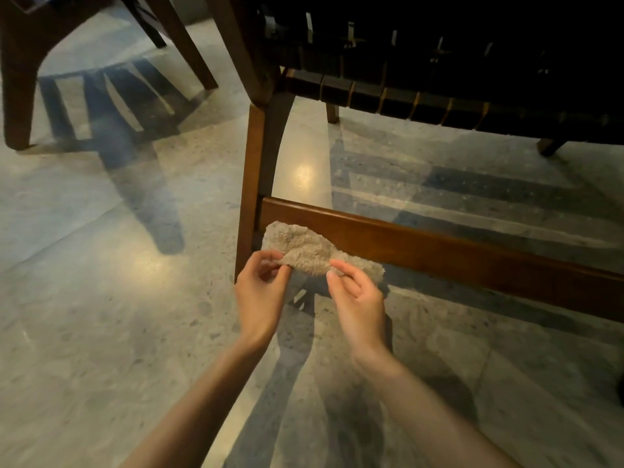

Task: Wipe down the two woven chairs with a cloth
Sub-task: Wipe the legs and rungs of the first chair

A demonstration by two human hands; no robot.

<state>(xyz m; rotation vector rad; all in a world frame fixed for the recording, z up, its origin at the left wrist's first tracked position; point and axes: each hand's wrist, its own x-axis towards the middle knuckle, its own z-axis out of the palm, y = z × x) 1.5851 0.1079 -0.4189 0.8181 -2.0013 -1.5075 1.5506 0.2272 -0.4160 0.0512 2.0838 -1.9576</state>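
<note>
A fluffy beige cloth (305,248) is stretched between my two hands, low and close to the floor. My left hand (261,288) pinches its left edge, and my right hand (356,295) pinches its lower right part. The cloth hangs just in front of the low wooden crossbar (439,251) of the nearer woven chair (388,92), whose dark woven seat fills the upper right. Its front left leg (251,184) stands directly behind the cloth. A second chair (20,79) shows only its dark wooden legs at the upper left.
Polished speckled stone floor (101,315) stretches to the left and below my arms, crossed by chair shadows. Two more legs of the near chair (332,111) stand further back under the seat.
</note>
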